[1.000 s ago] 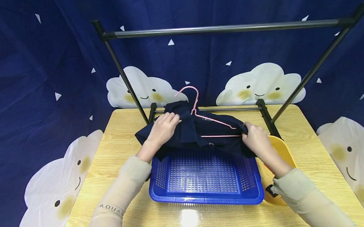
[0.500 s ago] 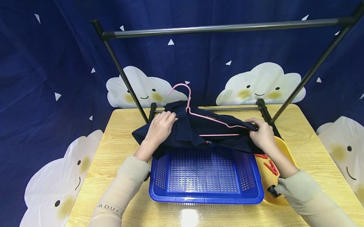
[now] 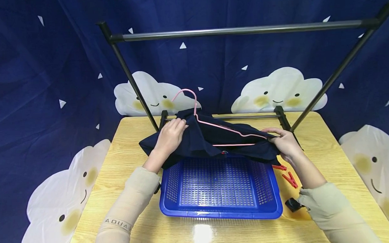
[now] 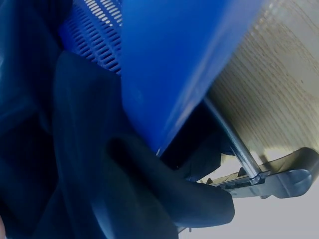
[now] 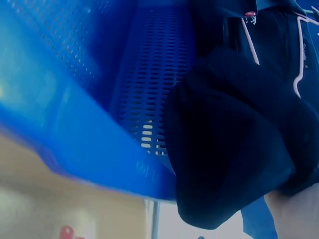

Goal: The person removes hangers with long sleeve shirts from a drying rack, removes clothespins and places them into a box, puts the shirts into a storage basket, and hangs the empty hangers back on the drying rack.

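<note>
A dark navy shirt (image 3: 195,141) with a small red and white logo lies draped over the back of the blue basket (image 3: 217,215). Inside its neck opening is a pink hanger (image 3: 222,127), its hook standing up and leaning left. My left hand (image 3: 170,136) grips the shirt cloth left of the hook. At the right shoulder, my right hand (image 3: 283,143) pinches the cloth by the hanger's right end, forefinger extended along the top. The hanger's left arm is hidden under cloth. In the right wrist view, bunched shirt fabric (image 5: 224,139) covers most of the right hand (image 5: 294,211).
A black clothes rack with a metal top bar (image 3: 242,30) stands behind the basket. To the right, a yellow container (image 3: 297,215) holds red clothes pegs (image 3: 290,180), partly behind the right forearm. All stands on a wooden table (image 3: 130,138), before a navy curtain (image 3: 66,51).
The hanger has shifted left, its right end now against the shirt's right shoulder. My right hand has moved right with the cloth and its forefinger has straightened. The left hand has moved slightly left.
</note>
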`<move>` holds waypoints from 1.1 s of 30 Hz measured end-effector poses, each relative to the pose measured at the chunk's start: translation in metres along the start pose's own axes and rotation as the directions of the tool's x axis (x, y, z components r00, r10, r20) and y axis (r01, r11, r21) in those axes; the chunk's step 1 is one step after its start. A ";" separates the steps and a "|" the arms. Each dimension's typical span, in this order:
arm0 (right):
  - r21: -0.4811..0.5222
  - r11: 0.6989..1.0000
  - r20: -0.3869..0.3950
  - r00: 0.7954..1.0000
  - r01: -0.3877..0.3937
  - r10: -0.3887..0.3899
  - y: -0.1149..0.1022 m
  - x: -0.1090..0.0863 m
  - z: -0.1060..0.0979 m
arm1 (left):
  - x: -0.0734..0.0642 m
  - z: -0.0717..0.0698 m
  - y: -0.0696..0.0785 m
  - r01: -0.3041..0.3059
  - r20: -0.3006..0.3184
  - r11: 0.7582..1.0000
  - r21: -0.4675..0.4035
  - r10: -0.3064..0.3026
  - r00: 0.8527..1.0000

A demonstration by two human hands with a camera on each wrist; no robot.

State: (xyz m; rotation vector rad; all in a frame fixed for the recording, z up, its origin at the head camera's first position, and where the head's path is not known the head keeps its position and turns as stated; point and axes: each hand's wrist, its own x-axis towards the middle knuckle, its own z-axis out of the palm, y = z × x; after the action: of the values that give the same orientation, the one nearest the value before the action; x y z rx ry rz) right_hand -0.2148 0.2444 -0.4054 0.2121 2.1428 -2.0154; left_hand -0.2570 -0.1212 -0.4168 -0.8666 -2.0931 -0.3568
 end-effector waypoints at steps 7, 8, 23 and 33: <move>0.359 0.930 0.211 0.977 -0.084 0.006 0.008 0.006 -0.005 | 0.001 -0.002 0.000 0.018 -0.007 0.999 -0.035 -0.018 1.000; 0.399 0.913 0.248 0.969 -0.090 -0.013 0.010 0.007 -0.006 | 0.001 -0.002 0.000 0.022 -0.008 0.999 -0.040 -0.022 1.000; 0.481 0.876 0.250 0.963 -0.033 -0.102 0.021 0.010 0.019 | 0.007 -0.003 0.006 0.094 -0.014 0.993 -0.077 -0.095 0.995; -0.082 0.979 0.005 0.983 0.185 -0.185 0.020 -0.003 0.041 | 0.012 -0.006 0.010 0.128 -0.028 0.987 -0.094 -0.131 0.991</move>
State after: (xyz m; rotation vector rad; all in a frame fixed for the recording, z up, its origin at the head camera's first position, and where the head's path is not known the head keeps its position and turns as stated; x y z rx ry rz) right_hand -0.2052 0.2052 -0.4268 0.0029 2.3195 -2.0163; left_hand -0.2517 -0.1120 -0.4044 -0.7735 -2.1203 -0.5368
